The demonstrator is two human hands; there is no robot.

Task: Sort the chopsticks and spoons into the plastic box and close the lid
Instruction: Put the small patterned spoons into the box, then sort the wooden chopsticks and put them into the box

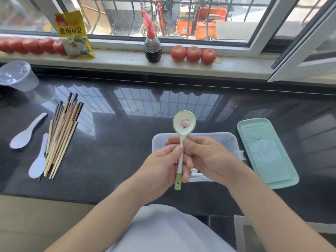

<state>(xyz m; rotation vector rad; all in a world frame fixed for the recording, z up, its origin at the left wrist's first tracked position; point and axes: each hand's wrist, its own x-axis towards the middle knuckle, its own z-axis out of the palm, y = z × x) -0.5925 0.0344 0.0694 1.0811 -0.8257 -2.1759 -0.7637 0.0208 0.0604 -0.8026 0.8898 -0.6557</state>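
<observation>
Both hands hold a white ladle spoon (184, 124) with a green rim and green handle tip, bowl up, above the clear plastic box (225, 140). My left hand (161, 170) grips the lower handle and my right hand (205, 157) pinches the stem just under the bowl. The box sits open on the black counter, mostly hidden behind my hands. Its mint green lid (267, 153) lies flat to its right. At the left lies a bundle of chopsticks (61, 137), with two white spoons (27, 132) (39, 162) beside it.
A clear plastic cup (17, 75) stands at the far left. On the windowsill are a yellow packet (74, 35), a dark sauce bottle (152, 48) and rows of tomatoes (192, 54). An open window frame (305, 57) juts in at the right.
</observation>
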